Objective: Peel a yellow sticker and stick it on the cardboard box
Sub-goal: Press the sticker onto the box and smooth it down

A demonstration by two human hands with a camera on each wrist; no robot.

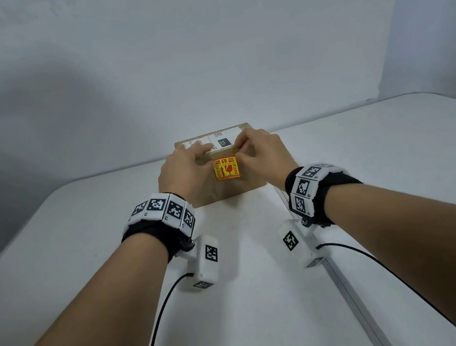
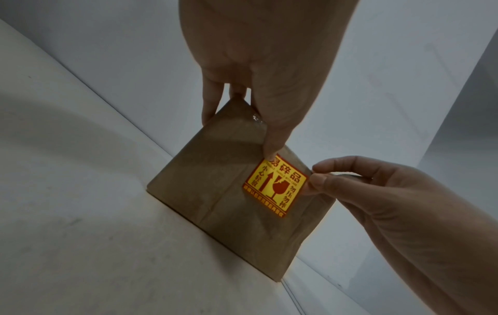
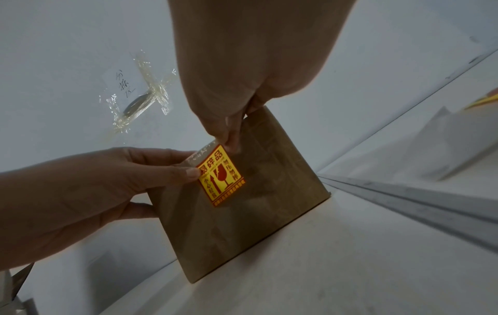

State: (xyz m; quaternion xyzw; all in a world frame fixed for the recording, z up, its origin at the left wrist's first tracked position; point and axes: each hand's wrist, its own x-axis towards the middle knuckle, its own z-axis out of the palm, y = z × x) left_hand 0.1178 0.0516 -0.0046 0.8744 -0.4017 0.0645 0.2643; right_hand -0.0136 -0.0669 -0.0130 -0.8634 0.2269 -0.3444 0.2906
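A brown cardboard box (image 1: 241, 187) stands on the white table (image 1: 84, 257) against the wall. A yellow sticker (image 1: 226, 168) with red print lies flat on its near face, just under the top edge. My left hand (image 1: 202, 156) grips the box's top left, fingers curled over the top and thumb (image 2: 271, 152) pressing the sticker's upper left corner. My right hand (image 1: 243, 152) pinches the sticker's upper right corner (image 2: 307, 178) at the box's top edge between thumb and forefinger. The right wrist view shows the sticker (image 3: 221, 177) between both thumbs.
A white shipping label (image 1: 215, 140) covers the box's top. An aluminium rail (image 1: 357, 302) runs along the table at my right. A taped paper note (image 3: 134, 100) hangs on the wall. A white box (image 3: 444, 153) lies further right. Cables trail from both wrist cameras.
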